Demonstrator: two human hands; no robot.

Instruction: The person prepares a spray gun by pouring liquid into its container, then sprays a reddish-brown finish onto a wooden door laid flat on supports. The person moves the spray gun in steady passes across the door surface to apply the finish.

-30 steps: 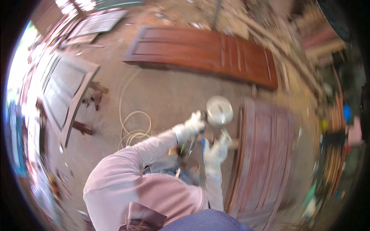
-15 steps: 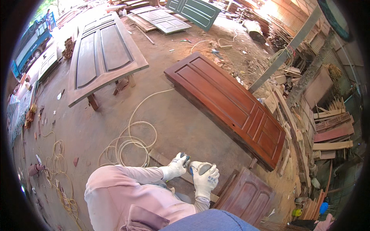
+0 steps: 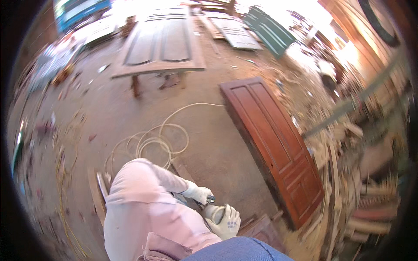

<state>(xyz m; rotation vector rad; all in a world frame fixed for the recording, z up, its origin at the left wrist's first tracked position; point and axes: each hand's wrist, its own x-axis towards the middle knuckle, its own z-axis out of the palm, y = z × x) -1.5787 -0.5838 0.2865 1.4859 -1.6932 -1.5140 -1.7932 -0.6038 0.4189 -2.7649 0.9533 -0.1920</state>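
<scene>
Matt, off-white cloth gloves (image 3: 198,192) cover both hands (image 3: 229,222), around a smooth, pale grey cup (image 3: 213,212) that could be metal or plastic, and the sleeve (image 3: 150,180) is soft, matt cloth. The reddish-brown door (image 3: 274,148) is smooth wood with a glossy sheen, the grey-brown door (image 3: 159,43) looks smooth and faintly shiny, and the coiled hose (image 3: 187,135) seems smooth plastic. Rough, unfinished wood scraps (image 3: 333,174) contrast with the matt, gritty-looking floor (image 3: 213,148).
</scene>
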